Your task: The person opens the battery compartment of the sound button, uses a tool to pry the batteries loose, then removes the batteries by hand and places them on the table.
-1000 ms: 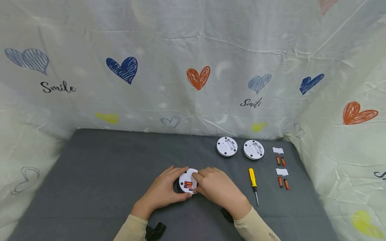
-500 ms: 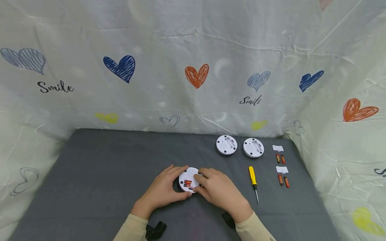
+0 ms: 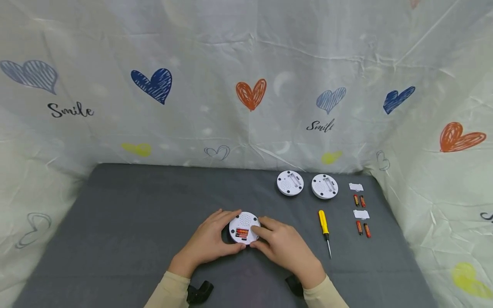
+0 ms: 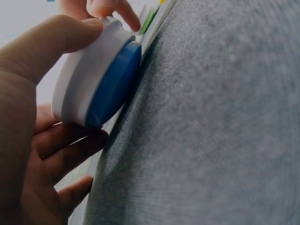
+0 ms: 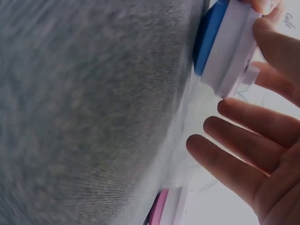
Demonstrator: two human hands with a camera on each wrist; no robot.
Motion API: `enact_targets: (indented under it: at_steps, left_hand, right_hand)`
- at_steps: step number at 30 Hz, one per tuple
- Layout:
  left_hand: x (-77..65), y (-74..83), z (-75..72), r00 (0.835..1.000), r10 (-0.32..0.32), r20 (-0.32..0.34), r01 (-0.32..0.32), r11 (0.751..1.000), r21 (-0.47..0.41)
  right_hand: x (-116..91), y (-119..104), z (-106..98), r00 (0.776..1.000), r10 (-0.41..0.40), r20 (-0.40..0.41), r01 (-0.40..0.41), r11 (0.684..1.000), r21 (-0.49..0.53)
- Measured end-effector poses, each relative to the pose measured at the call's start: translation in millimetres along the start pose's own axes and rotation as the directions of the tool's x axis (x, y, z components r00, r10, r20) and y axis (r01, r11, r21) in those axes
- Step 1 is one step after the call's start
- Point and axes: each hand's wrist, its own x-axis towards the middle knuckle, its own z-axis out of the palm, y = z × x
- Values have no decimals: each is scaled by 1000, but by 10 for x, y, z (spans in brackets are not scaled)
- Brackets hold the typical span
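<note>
A round white-and-blue buzzer [image 3: 244, 220] lies face down on the table, its speaker holes and open battery compartment upward. Two red batteries [image 3: 242, 233] sit side by side in the compartment. My left hand [image 3: 206, 239] grips the buzzer's rim between thumb and fingers. In the right wrist view, a small white piece, seemingly the battery cover [image 5: 251, 75], stands out from the face, pinched by the index finger of my right hand [image 3: 286, 246]. The right thumb is at the near rim; the other fingers are spread. The blue cap [image 4: 116, 84] shows underneath in the left wrist view.
Two more round white buzzers [image 3: 290, 183] [image 3: 325, 186] stand at the back, compartments upward. A yellow-handled screwdriver [image 3: 324, 226] lies to the right. Beyond it are two white covers [image 3: 356, 187] [image 3: 361, 214] and several loose batteries [image 3: 359, 227]. A patterned curtain [image 3: 192, 107] hangs behind.
My right hand has slid slightly right across the buzzer's face, leaving more of the face and the batteries in sight. The left hand keeps its grip. The head view has shifted slightly.
</note>
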Motion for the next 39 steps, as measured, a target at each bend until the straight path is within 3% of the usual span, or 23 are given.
enact_targets:
  at_steps: [7, 17, 29, 39]
  left_hand:
    - [34, 2, 33, 1000, -24, 2, 24, 1000, -3]
    - [41, 13, 30, 1000, -20, -5, 20, 1000, -15]
    - [54, 12, 26, 999, -34, 4, 34, 999, 1]
    - [52, 10, 35, 999, -51, 11, 51, 999, 8]
  right_hand:
    - [-51, 92, -14, 998, -27, -64, 27, 1000, 2]
    - [-41, 162, -23, 999, -43, 3, 42, 998, 38]
    - [-13, 97, 35, 995, -82, -50, 85, 995, 55]
    - [-20, 55, 32, 998, -62, -29, 63, 997, 34]
